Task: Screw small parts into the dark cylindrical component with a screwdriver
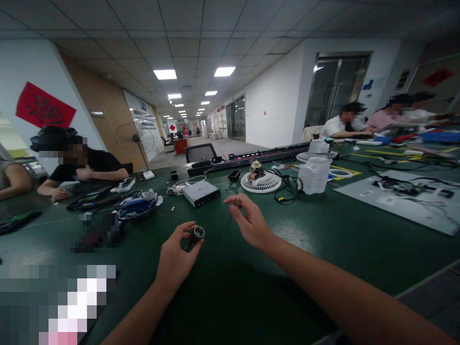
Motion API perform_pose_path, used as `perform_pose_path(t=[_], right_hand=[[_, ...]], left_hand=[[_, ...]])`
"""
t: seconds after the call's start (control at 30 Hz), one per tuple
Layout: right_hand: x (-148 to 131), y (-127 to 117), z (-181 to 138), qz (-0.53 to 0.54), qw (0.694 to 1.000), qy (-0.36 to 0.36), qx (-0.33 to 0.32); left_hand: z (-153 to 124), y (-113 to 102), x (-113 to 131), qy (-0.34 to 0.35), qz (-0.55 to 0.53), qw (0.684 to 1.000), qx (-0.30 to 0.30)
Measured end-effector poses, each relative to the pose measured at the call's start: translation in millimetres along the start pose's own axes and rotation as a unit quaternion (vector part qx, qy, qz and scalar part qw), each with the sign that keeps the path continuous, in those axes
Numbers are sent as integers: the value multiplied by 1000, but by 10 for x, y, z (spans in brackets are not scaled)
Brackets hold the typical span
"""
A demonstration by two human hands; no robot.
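My left hand (177, 251) grips a small black cylindrical part (198, 233) between thumb and fingers. Its round end, with a pale ring, faces up toward me. To the right and a little farther off, my right hand (253, 223) pinches a small brownish part (236, 203), too small to name, and a thin dark strand hangs below it. The two parts are apart, both held above the green tabletop (223, 287). Just beyond my hands lies a silver box like an optical disc drive (201, 192).
A white fan grille with an exposed motor (259, 179) and a white plastic housing (314, 175) stand beyond my right hand, with black cables beside them. A grey panel with circuit boards (398, 199) lies at right. Bundled items (138, 203) lie at left. Several people sit around the table.
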State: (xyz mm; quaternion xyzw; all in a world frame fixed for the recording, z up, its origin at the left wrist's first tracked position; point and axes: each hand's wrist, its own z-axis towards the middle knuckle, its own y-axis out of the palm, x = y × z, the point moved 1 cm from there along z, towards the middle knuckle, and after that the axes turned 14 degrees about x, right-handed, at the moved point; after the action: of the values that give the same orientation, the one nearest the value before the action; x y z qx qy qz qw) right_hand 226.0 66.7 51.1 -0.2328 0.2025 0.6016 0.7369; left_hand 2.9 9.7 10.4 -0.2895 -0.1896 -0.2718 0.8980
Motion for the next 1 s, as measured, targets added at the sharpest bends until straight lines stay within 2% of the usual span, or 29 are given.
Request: perform_pose_path(t=[0.1, 0.17, 0.33, 0.5, 0.77, 0.9, 1.0], right_hand=[[26, 14, -16, 85, 996, 39, 13], [28, 33, -32, 117, 992, 51, -7], [13, 67, -68, 62, 992, 35, -102], [37, 73, -85, 66, 989, 44, -128], [72, 119, -98, 113, 981, 101, -123], [66, 117, -86, 94, 985, 91, -112], [77, 111, -77, 107, 981, 97, -132]], left_hand=[[11, -11, 9, -16, 5, 1000, -6], [6, -12, 19, -17, 2, 1000, -13], [-25, 9, 30, 2, -19, 1000, -23], [-38, 23, 31, 17, -24, 999, -29], [-23, 27, 17, 26, 6, 998, -49], [-32, 30, 28, 34, 19, 997, -59], [-43, 28, 45, 40, 23, 997, -67]])
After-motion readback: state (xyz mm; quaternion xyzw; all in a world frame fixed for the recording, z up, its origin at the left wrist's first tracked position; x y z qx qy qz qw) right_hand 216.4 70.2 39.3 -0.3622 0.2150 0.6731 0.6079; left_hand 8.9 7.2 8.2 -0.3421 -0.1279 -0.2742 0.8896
